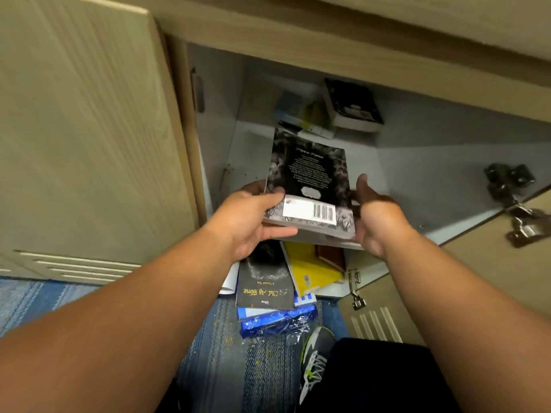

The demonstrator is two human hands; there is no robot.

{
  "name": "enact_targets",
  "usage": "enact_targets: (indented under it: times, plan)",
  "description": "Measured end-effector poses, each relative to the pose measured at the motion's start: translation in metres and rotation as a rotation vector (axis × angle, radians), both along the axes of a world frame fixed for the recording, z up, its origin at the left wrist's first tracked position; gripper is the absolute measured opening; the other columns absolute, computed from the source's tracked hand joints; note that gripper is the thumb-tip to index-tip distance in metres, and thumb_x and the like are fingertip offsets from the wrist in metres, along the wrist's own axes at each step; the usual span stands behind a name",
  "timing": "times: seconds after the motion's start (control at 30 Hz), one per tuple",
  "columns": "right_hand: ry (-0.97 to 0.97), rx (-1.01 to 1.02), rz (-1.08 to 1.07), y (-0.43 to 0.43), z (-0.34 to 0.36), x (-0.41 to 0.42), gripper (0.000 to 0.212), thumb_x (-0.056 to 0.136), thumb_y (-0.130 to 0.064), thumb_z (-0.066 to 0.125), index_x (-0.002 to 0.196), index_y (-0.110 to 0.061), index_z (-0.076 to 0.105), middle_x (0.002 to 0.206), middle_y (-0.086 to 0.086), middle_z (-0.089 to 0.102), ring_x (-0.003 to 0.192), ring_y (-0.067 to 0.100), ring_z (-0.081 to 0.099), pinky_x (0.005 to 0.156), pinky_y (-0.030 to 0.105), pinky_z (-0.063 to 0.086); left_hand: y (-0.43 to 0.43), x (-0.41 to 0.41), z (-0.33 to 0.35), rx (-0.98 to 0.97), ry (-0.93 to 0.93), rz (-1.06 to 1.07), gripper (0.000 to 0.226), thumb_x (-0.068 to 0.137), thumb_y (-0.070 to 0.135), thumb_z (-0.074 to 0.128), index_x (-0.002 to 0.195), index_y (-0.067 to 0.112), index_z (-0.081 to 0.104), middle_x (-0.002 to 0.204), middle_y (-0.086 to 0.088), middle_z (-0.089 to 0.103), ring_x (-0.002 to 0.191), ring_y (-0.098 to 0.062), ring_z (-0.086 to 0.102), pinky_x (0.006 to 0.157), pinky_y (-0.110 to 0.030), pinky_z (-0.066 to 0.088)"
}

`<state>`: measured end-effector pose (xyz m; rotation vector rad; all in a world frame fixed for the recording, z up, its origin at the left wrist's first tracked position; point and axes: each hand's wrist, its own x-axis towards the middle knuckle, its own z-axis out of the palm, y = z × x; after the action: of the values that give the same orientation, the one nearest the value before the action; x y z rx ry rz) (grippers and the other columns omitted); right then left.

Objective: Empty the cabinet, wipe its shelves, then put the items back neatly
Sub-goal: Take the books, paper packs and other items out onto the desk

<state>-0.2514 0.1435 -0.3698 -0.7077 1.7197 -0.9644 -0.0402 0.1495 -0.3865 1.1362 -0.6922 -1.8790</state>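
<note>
— Black paperback (308, 180): where, and how held?
— At the cabinet (432, 174) mouth, long axis running near-to-far. Left hand (250, 222) grips its near-left corner, right hand (375, 216) holds the right edge; both equally near.

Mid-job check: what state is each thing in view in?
Black-and-grey paperback book: back cover up, held by both hands.
Left hand: grips the book's left edge.
Right hand: holds its right edge.
Beige wooden cabinet door: open.
Thick black book: inside, on white shelf.
Black As Old As Time book: front cover up, outside.
</note>
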Motion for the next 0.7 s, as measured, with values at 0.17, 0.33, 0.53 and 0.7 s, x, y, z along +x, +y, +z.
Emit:
enact_targets:
  times: [0.17,0.33,0.53,0.7]
  plan:
    - [-0.053,0.011,0.164,0.041,0.025,0.014,0.034,0.093,-0.026,0.069,0.117,-0.004,0.060,0.095,0.014,0.077,0.086,0.031,0.076,0.081,0.047,0.060,0.024,0.016,0.013,-0.079,-0.218,-0.217,0.030,0.096,0.003,0.062,0.125,0.009,0.055,0.109,-0.010,0.076,0.102,-0.028,0.073,0.091,-0.053,0.057]
    - [0.094,-0.079,0.334,0.089,0.047,0.013,0.027,0.093,-0.025,0.071,0.117,-0.022,0.059,0.104,0.000,0.077,0.092,0.020,0.075,0.091,0.046,0.058,0.061,0.031,0.044,-0.206,-0.515,-0.404,0.041,0.095,0.002,0.065,0.120,0.032,0.055,0.109,0.008,0.074,0.100,-0.018,0.073,0.082,-0.045,0.060]
    - [0.412,-0.240,0.455,0.140,0.101,0.024,0.035,0.094,-0.037,0.067,0.125,-0.031,0.052,0.115,-0.015,0.069,0.099,0.002,0.066,0.088,0.025,0.054,0.092,0.047,0.085,-0.365,-0.622,-0.358,0.037,0.093,0.010,0.070,0.121,0.031,0.057,0.112,0.005,0.074,0.099,-0.017,0.073,0.083,-0.042,0.061]
    - [0.503,-0.384,0.450,0.165,0.147,0.034,0.058,0.092,-0.045,0.068,0.142,-0.038,0.039,0.131,-0.021,0.058,0.119,0.004,0.057,0.098,0.025,0.046,0.109,0.060,0.133,-0.591,-0.560,-0.281,0.041,0.093,0.003,0.068,0.126,0.027,0.059,0.120,0.006,0.073,0.116,-0.014,0.066,0.109,-0.048,0.046]
